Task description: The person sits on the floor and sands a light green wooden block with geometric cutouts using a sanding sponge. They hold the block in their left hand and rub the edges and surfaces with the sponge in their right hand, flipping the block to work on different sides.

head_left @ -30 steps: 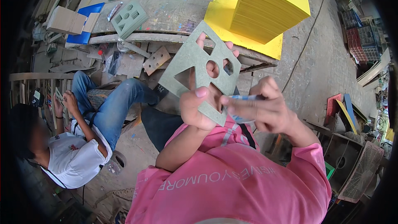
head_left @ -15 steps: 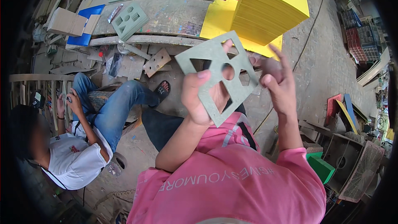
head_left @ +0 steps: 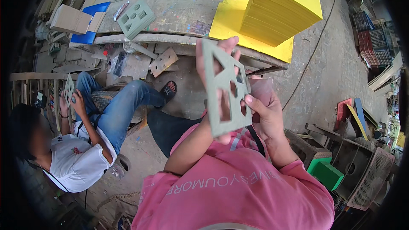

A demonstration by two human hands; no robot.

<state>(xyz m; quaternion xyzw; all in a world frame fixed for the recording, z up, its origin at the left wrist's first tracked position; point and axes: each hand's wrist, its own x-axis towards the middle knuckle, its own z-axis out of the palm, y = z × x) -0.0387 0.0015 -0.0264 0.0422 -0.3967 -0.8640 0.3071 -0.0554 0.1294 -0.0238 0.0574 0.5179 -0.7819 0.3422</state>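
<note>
The person's left hand is curled behind a flat grey-green board with cut-out holes and holds it up before the bench's near edge, close to its right corner. The right hand is nearly closed, pinching a thin pinkish-brown sheet beside the board's edge. A tall stack of yellow sheets stands on that corner, just past the hands. More flat grey-green boards lie further left, near the front edge.
</note>
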